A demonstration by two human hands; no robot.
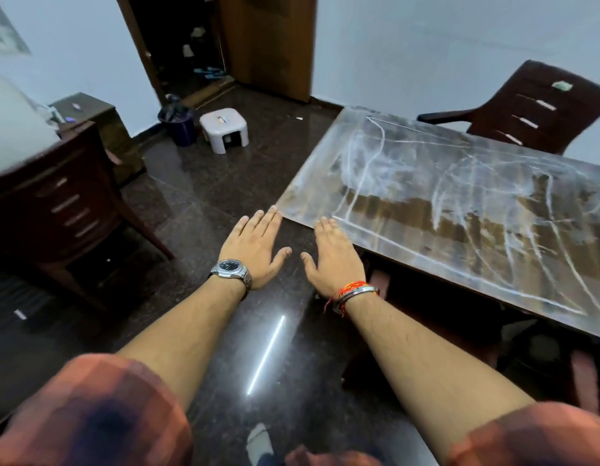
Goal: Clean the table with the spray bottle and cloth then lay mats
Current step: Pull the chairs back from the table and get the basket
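Observation:
A brown table (460, 196) with a glossy top covered in white smears and streaks stands at the right. My left hand (254, 247) is stretched out flat, palm down, over the dark floor just left of the table's near corner. My right hand (332, 253) is held flat beside it, fingertips near the table's near-left edge. Both hands hold nothing. No spray bottle, cloth or mats show in view.
A dark plastic chair (534, 105) stands behind the table. Another dark chair (66, 210) and a white surface sit at the left. On the floor by the open doorway are a white stool (224, 129) and a dark bin (179, 124).

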